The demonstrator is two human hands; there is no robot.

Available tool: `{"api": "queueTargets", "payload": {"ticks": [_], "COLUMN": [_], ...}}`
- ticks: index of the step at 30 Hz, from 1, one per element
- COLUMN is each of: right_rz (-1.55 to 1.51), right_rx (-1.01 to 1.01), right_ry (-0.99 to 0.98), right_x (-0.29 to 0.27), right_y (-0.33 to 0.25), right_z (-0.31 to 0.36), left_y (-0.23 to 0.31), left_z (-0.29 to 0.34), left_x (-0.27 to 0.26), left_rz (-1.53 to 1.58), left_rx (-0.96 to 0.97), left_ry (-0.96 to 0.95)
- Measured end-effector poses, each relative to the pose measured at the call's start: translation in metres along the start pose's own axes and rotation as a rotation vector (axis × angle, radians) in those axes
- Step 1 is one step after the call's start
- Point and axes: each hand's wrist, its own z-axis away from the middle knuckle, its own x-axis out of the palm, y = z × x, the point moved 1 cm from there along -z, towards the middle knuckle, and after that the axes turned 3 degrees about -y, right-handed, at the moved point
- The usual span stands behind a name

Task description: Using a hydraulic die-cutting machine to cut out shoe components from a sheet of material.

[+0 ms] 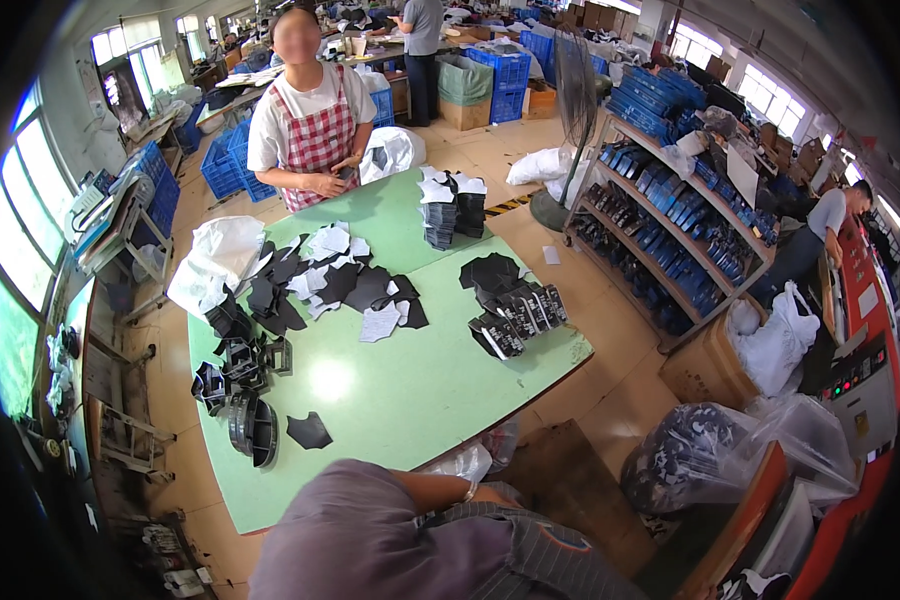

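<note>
My left forearm comes out of a greyish-purple sleeve and crosses low in front of me, with a pale bracelet at the wrist. Only a sliver of my left hand (492,495) shows beside my striped apron (530,545), below the near edge of the green table (410,400); its fingers are hidden. My right hand is out of the picture. On the table nearest to me lies a single dark cut piece (309,430). Left of it stand several black metal cutting dies (253,428). Loose black and white cut pieces (360,285) are heaped farther back.
Stacked cut pieces (515,315) stand at the table's right, others (452,210) at the far edge. A person in a checked apron (315,140) stands across the table. A rack of blue dies (670,215), clear plastic bags (710,455) and a red machine (870,290) are to the right.
</note>
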Motion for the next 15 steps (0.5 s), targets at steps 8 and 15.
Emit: {"api": "queueTargets", "payload": {"ticks": [8,15], "right_rz": [-0.068,-0.023], "right_rx": [0.322,0.298], "right_ry": [-0.124,-0.21], "right_x": [-0.008,-0.016], "right_y": [-0.012,-0.018], "right_z": [0.01,0.014], "left_y": [0.087,0.125], "left_z": [0.174,0.233], "left_x": [-0.037,-0.015], "left_rz": [0.052,-0.133], "left_rx": [-0.108,-0.143], "left_ry": [0.003,-0.031]}}
